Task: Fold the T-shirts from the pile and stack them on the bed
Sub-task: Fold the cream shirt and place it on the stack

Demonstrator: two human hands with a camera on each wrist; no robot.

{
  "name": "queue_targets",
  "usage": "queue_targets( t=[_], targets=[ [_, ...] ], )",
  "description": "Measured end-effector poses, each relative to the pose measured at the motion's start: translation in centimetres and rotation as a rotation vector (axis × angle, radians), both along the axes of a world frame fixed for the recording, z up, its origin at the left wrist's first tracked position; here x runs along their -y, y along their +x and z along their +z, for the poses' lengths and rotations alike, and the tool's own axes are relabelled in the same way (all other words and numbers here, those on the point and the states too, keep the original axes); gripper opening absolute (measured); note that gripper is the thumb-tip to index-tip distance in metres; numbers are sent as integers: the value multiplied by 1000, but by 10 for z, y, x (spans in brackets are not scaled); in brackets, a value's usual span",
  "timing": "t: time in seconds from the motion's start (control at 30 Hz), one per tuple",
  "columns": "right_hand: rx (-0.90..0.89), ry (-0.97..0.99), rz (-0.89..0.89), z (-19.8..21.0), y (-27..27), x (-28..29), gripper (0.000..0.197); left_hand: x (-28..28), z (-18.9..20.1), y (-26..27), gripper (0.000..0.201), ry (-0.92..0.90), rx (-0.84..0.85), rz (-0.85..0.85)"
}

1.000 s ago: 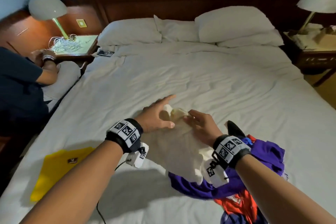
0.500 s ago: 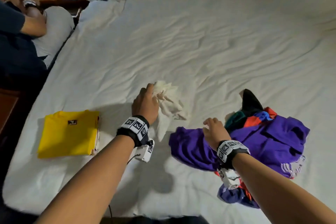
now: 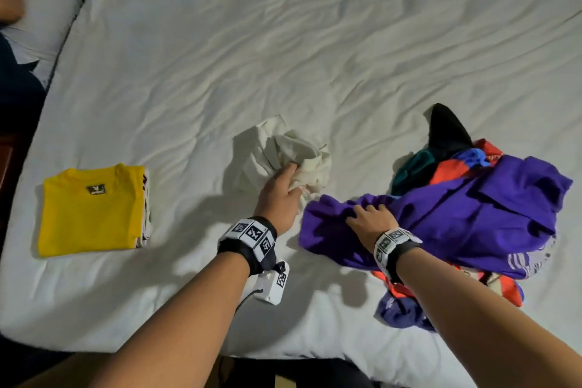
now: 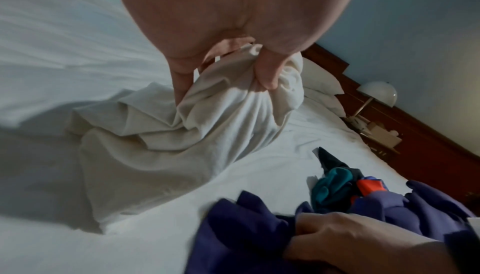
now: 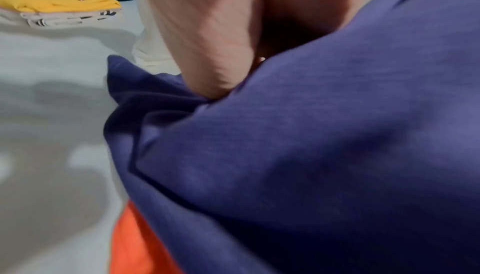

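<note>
A crumpled cream T-shirt [image 3: 283, 148] lies bunched on the white bed [image 3: 315, 41], just left of the pile. My left hand [image 3: 291, 175] grips a fistful of it; the left wrist view shows thumb and fingers [image 4: 267, 73] curled into the cream T-shirt [image 4: 182, 134]. My right hand [image 3: 367, 214] lies on the purple T-shirt [image 3: 472, 205] that tops the pile, fingers curled into the cloth. In the right wrist view the thumb [image 5: 213, 52] digs into a fold of the purple T-shirt [image 5: 311, 155]. A folded yellow T-shirt [image 3: 91, 211] tops a small stack at the left.
Under the purple shirt lie orange [image 3: 447, 167], teal [image 3: 412, 170] and black [image 3: 447, 129] garments. Another person in dark clothes [image 3: 19, 98] sits beside the bed's left edge, near a pillow [image 3: 41, 9]. The bed's near edge runs below my forearms. A lamp [image 4: 376, 93] stands by the headboard.
The head view has tipped down to the near bed. My left hand has pulled the cream shirt off the pile to the left. My right hand dropped onto the purple shirt.
</note>
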State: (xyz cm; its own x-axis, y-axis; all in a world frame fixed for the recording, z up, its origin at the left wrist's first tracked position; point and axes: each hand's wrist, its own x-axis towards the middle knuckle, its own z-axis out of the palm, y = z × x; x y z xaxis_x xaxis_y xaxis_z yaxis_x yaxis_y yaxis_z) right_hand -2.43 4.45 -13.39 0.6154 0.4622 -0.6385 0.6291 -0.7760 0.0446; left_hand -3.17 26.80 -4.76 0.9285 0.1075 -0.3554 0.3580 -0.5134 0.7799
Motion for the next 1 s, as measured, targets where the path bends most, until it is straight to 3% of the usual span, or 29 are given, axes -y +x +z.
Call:
queue_targets(
  t=[0.13, 0.23, 0.3, 0.37, 0.4, 0.47, 0.57, 0.63, 0.7, 0.77, 0.83, 0.87, 0.93, 1.0],
  targets=[
    [42, -208, -138, 18, -4, 53, 42, 17, 21, -1, 44, -173, 4, 22],
    [-3, -192, -364, 47, -8, 70, 40, 20, 49, -4, 43, -278, 19, 16],
    [-10, 47, -595, 73, -5, 62, 41, 15, 69, -5, 45, -322, 25, -9],
    [45, 499, -782, 102, 0, 45, 56, 5, 96, -2, 44, -372, 12, -27],
    [59, 718, -803, 120, 0, 34, 67, 0, 112, 0, 42, -382, 11, -43],
    [69, 917, -710, 156, -1, 11, 74, -12, 147, 9, 35, -398, 37, -78],
    [148, 985, -608, 204, -2, -16, 38, -35, 205, 26, 31, -365, 133, -143],
    [141, 1037, -689, 241, 0, -30, 12, -52, 235, 42, 32, -263, 179, -129],
    [204, 1010, -757, 273, 3, -40, 26, -67, 259, 56, 24, -155, 208, -125],
    [317, 1038, -793, 305, 8, -49, 39, -79, 272, 68, 19, 121, 216, -243],
    [361, 1129, -845, 333, 10, -59, 46, -84, 278, 67, 36, 430, 310, -322],
    [362, 1167, -874, 345, 11, -64, 47, -82, 280, 58, 42, 395, 403, -331],
    [385, 1222, -878, 362, 11, -75, 47, -72, 278, 33, 39, 128, 533, -393],
    [367, 1257, -886, 373, 12, -86, 42, -58, 269, 2, 46, -12, 468, -530]
  ],
)
